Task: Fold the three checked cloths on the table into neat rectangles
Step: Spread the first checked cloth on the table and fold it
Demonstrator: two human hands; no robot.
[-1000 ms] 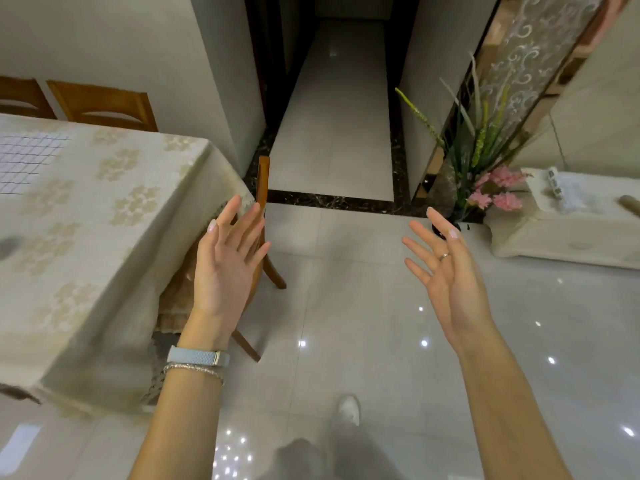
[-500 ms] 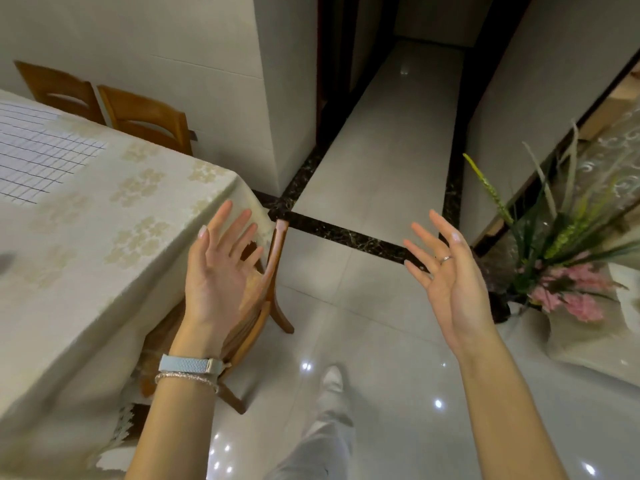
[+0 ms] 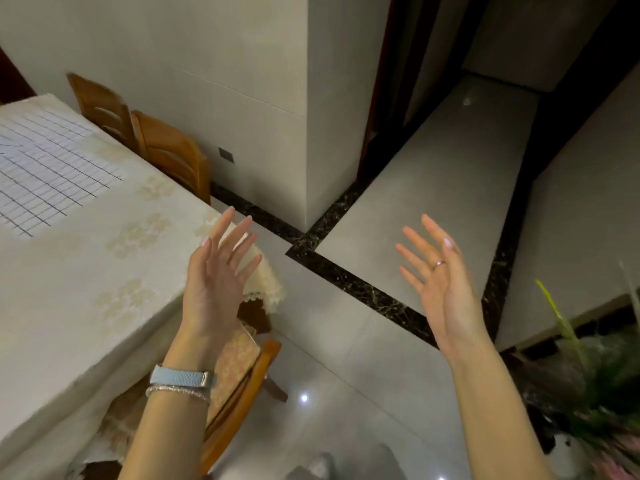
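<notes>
Beside the corner of a dining table (image 3: 86, 306) draped in cream with a pale flower pattern, a person holds both hands up in the air, palms turned toward each other and well apart. The left hand (image 3: 221, 271) is released, fingers straight and spread, grasping nothing, in front of the table's near corner. The right hand (image 3: 440, 282) is released too, fingers straight, over the glossy tiled floor (image 3: 346, 358); it wears a ring (image 3: 439, 264). A pale blue wristband (image 3: 183, 375) and a thin silver bracelet (image 3: 176, 391) circle the left wrist.

One checked cloth (image 3: 45, 168), white with dark grid lines, lies flat on the table far to the left of both hands, cut off by the frame edge. Two wooden chairs (image 3: 166, 154) stand at the table's far side. Another chair (image 3: 242, 386) is tucked under the near corner. A blurred green plant (image 3: 588, 375) sits at lower right.
</notes>
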